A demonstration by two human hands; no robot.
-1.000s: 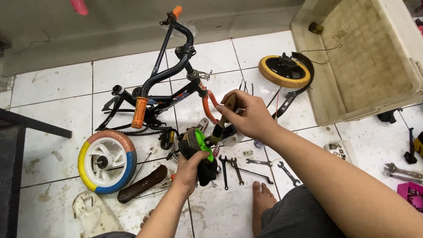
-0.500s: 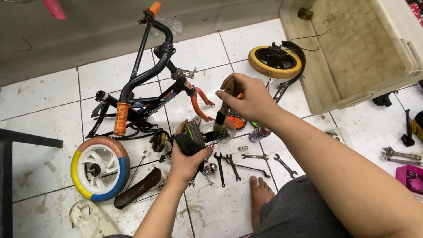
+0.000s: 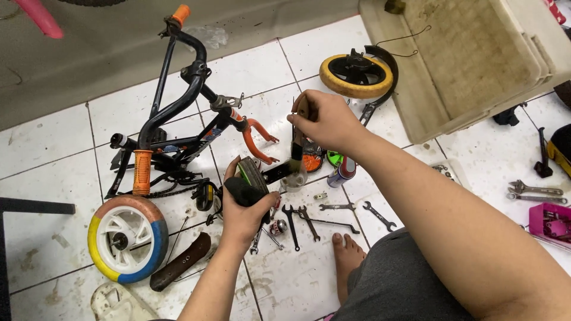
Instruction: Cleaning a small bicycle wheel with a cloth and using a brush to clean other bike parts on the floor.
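Note:
My left hand [image 3: 244, 209] grips a small black wheel-like part [image 3: 257, 178] with a green side and a dark metal arm sticking out to the right. My right hand [image 3: 328, 122] is just above it and holds a wooden-handled brush [image 3: 297, 150] pointing down, its bristles on that metal arm. A small black bicycle frame [image 3: 178, 113] with orange grips and an orange fork lies on the tiles to the left of both hands.
Several wrenches [image 3: 324, 215] lie below my hands beside my bare foot [image 3: 348, 257]. A yellow-and-blue wheel [image 3: 128, 239] and black saddle [image 3: 181, 261] sit lower left. A yellow wheel [image 3: 357, 74], a beige tub [image 3: 476, 56], a spray can [image 3: 343, 171] and a pink box [image 3: 550, 221] lie around.
My right hand has turned the brush upright and set its bristles down onto the part. My left hand has kept its hold on the black part and tilted it slightly.

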